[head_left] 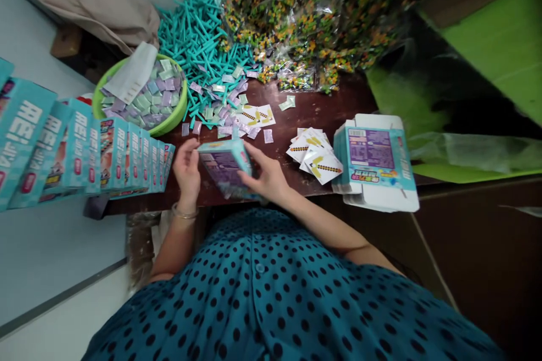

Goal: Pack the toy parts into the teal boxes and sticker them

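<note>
A small teal and purple carton (224,166) stands tilted over the table's front edge, its printed purple panel facing me. My right hand (269,176) grips it from the right, with the thumb on the panel and the fingers behind the top corner. At the carton's left edge is my left hand (187,172), fingers loosely bent and holding nothing that I can see. Whether it touches the carton I cannot tell. To the right lie loose white cards (317,158) printed with a yellow pickaxe, beside a stack of flattened cartons (376,161).
Upright filled cartons (116,152) line the left side. Behind them sits a green basin (182,104) of small sachets. Teal sticks (199,39) and bags of orange, green and black pieces (313,17) are heaped at the back. Loose sachets (232,115) lie on the dark table (292,115).
</note>
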Available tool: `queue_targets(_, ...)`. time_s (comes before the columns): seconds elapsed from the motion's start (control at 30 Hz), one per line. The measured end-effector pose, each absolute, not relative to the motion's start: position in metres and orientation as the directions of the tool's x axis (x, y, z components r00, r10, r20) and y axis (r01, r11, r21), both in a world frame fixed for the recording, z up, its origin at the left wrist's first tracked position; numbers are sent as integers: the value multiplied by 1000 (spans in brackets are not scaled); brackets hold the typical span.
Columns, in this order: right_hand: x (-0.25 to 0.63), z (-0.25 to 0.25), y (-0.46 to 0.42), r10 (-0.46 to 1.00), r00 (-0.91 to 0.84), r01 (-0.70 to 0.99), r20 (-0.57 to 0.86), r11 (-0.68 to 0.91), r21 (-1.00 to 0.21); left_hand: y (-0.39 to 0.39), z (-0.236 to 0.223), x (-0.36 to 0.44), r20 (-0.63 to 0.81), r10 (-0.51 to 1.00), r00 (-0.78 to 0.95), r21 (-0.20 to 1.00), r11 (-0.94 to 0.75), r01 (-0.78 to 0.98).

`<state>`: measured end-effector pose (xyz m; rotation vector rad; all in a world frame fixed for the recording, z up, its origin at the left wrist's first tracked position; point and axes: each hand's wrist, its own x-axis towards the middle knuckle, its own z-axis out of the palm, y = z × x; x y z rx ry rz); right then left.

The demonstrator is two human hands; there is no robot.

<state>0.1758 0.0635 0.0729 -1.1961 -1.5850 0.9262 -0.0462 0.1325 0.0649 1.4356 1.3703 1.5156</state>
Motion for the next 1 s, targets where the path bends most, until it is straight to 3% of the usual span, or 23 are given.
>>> queue_targets(0.1, 139, 91, 70, 928, -183, 546, 325, 370, -751, 144, 78, -70, 434, 849, -300, 893, -361, 270)
queue_targets(0.2, 134, 64, 100, 890, -324, 583, 321, 455, -673, 127, 76, -74, 508, 835, -212, 822, -396, 409)
queue_targets(0.27, 155, 32, 125, 932, -239, 643, 273, 363, -674, 107, 63, -63, 421, 906, 54, 779, -391, 491)
queue_targets(0.37, 201, -15, 135, 987, 15, 785, 157, 86, -614, 77, 33, -38, 104, 902, 420, 740, -353, 573)
queue_targets(0.43, 221, -38, 109, 994, -11, 833, 111, 71, -549, 64, 14, -19, -7, 895, 447, 728, -302, 615)
queue_targets(0.6, 228, -67, -8, 961, -229, 842, 156, 276, -465, 72, -10, 23, 69, 931, 358, 675, -308, 670)
queue_targets(0.77, 259, -64, -46, 896, -337, 640, 288, 442, -629, 97, 8, 33, 77, 885, 460, 422, -447, 789)
queue_targets(0.9, 258, -17, -15, 928, -74, 463, 365, 356, -811, 95, 57, 6, 320, 841, 437, 487, -542, 685)
queue_targets(1.0, 212, 27, 24, 888, 18, 352, 460, 425, -834, 89, 90, -8, 397, 825, 402, 573, -565, 594)
